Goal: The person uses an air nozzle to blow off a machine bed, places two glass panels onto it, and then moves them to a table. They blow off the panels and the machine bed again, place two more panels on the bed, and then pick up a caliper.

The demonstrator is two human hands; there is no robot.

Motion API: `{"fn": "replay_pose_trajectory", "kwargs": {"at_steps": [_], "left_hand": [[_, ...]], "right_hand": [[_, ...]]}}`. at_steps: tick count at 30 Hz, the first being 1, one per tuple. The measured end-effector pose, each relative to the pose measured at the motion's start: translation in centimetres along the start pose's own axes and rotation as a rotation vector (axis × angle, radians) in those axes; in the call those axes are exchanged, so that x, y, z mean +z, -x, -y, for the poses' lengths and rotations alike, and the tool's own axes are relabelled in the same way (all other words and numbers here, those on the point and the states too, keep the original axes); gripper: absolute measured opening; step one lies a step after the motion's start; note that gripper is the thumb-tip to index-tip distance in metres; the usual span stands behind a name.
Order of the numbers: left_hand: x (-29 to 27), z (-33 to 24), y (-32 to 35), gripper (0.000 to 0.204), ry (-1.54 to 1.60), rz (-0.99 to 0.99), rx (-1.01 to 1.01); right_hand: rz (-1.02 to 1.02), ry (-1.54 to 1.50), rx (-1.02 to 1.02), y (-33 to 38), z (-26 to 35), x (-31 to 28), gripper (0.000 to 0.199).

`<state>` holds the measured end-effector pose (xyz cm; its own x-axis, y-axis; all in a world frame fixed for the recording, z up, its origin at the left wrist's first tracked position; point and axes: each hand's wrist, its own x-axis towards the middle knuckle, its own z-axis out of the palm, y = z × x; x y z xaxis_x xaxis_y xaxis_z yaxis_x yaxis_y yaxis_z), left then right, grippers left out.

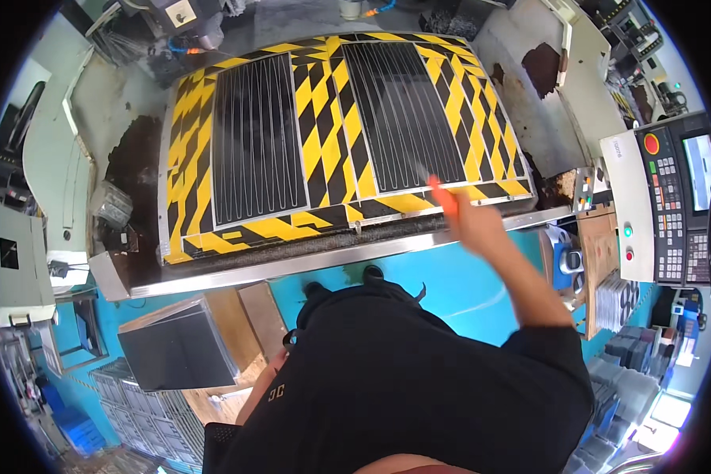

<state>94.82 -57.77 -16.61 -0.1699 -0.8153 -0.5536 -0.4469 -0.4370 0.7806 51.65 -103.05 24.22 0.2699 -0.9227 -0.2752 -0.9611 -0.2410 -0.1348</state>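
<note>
My right hand [475, 225] is closed around an orange-red-handled tool [444, 197]. Its thin, pale tip is smeared by motion, so its kind is unclear. The tool is over the lower edge of the right dark grooved panel [403, 118]. A second dark grooved panel [259, 138] lies to its left. Both are set in a flat bed [317, 118] covered with yellow-and-black striped tape. Low at my left side, part of my left hand or forearm [272, 370] shows beside my black shirt. Its fingers cannot be made out.
A metal rail [347, 254] runs along the bed's near edge. On the right stands a control panel [648, 201] with buttons and a screen. Stacked dark sheets [174, 347] lean on wood at the lower left. Machine walls [529, 87] flank the bed.
</note>
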Motion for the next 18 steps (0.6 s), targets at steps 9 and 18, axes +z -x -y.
{"fn": "replay_pose_trajectory", "kwargs": {"at_steps": [9, 18], "left_hand": [[-5.1, -8.3, -1.6, 0.063, 0.211, -0.019, -0.372], [-2.5, -1.8, 3.0, 0.069, 0.167, -0.113, -0.158]], "right_hand": [[-0.061, -0.089, -0.043, 2.6, 2.6, 1.1, 0.036], [-0.026, -0.219, -0.151, -12.6, 14.4, -5.9, 0.034]]}}
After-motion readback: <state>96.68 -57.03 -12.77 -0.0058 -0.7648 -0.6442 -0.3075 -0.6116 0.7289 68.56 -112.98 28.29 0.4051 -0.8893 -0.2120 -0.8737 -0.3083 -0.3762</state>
